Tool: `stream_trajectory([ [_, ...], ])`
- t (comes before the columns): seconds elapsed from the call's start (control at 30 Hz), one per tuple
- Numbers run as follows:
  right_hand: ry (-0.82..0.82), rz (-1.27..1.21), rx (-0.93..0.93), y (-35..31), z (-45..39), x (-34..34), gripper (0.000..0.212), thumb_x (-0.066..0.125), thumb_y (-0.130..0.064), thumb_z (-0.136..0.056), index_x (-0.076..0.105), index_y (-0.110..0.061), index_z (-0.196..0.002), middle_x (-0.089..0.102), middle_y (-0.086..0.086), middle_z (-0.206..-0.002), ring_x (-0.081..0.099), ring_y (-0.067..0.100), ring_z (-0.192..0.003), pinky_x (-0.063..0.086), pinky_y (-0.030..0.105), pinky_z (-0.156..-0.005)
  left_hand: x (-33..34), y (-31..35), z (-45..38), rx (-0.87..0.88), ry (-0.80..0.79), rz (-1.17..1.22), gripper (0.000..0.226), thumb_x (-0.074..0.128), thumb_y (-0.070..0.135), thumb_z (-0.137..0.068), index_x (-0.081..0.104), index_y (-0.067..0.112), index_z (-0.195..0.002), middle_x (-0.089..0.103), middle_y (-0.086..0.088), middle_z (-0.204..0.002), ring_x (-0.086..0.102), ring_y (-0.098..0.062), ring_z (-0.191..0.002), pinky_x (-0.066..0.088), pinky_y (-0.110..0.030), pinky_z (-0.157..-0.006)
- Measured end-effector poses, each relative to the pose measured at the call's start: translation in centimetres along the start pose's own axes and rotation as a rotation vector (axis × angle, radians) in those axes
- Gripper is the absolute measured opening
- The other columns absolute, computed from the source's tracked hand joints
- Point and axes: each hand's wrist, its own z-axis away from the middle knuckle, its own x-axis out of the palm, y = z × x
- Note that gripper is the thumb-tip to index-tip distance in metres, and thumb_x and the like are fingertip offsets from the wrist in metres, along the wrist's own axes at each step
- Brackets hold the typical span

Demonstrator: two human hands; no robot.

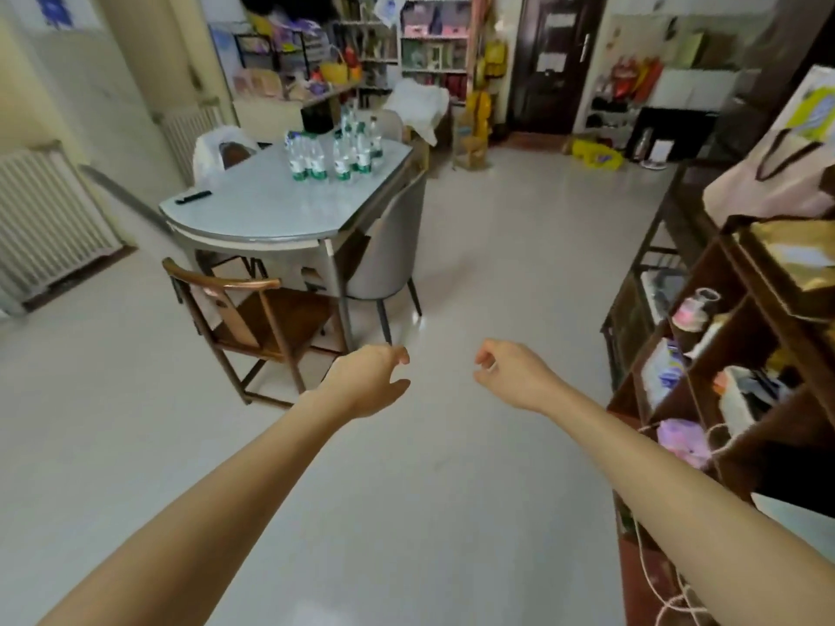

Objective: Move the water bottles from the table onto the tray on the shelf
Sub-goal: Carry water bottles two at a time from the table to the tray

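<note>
Several clear, green-labelled water bottles (336, 149) stand clustered; left hand (368, 381) and right hand (510, 375) hang loose, empty.

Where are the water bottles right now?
The water bottles stand clustered at the far end of the grey table, upper left in the head view, just before a black box.

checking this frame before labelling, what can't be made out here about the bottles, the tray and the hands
- Water bottles, head view: small and overlapping on the far table, so no sure count.
- Tray: none made out; the shelf is cut by the right edge, bags covering its top.
- Left hand and right hand: seen from behind, fingers loosely curled, apparently holding nothing; palms hidden.
- Far shelves: blurred.
</note>
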Motion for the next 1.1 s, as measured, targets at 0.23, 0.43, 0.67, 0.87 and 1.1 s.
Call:
stream_trajectory([
  [0.23,0.037,-0.039,-0.013,1.9,-17.4,-1.3,0.021,0.061,-0.025,-0.087,0.062,-0.014,-0.105,0.057,-0.002,-0.092,0.06,0.022,-0.092,0.046,0.027,-0.08,-2.7,-5.8,-16.4,-0.056,0.027,0.134,0.036,0.058,0.03,-0.093,0.056,0.018,-0.127,0.061,-0.002,-0.127,0.06,-0.02,-0.112,0.052,-0.04,-0.094],
  [0.43,0.096,-0.071,0.091,5.8,-31.4,-6.0,0.021,0.062,-0.023,-0.087,0.062,-0.013,-0.105,0.06,-0.001,-0.095,0.061,0.02,-0.09,0.047,0.027,-0.081,-6.5,-8.0,-33.8,0.047,-0.003,0.162,0.036,0.06,0.027,-0.092,0.056,0.016,-0.126,0.061,-0.004,-0.127,0.059,-0.02,-0.115,0.05,-0.035,-0.096],
  [0.67,0.153,-0.106,0.199,13.5,-44.2,-11.1,0.018,0.062,-0.025,-0.087,0.062,-0.015,-0.102,0.06,-0.001,-0.096,0.061,0.02,-0.091,0.049,0.03,-0.084,-7.1,-4.8,-53.6,0.16,-0.07,0.243,0.036,0.06,0.028,-0.092,0.057,0.015,-0.125,0.063,-0.003,-0.122,0.06,-0.024,-0.112,0.048,-0.041,-0.097],
  [0.87,0.171,-0.125,0.217,21.8,-57.2,-15.1,0.021,0.06,-0.023,-0.088,0.062,-0.012,-0.106,0.061,0.002,-0.101,0.06,0.021,-0.093,0.048,0.029,-0.08,-6.0,-2.3,-70.4,0.205,-0.082,0.228,0.037,0.059,0.026,-0.093,0.055,0.012,-0.127,0.062,-0.006,-0.123,0.057,-0.024,-0.115,0.045,-0.04,-0.1],
  [1.1,0.131,-0.116,0.199,27.8,-73.5,-21.5,0.021,0.06,-0.021,-0.089,0.062,-0.01,-0.106,0.064,0.006,-0.105,0.061,0.023,-0.095,0.049,0.031,-0.082,-7.4,-1.5,-87.2,0.129,-0.063,0.271,0.037,0.058,0.025,-0.094,0.055,0.012,-0.128,0.062,-0.006,-0.125,0.056,-0.025,-0.116,0.045,-0.042,-0.1],
])
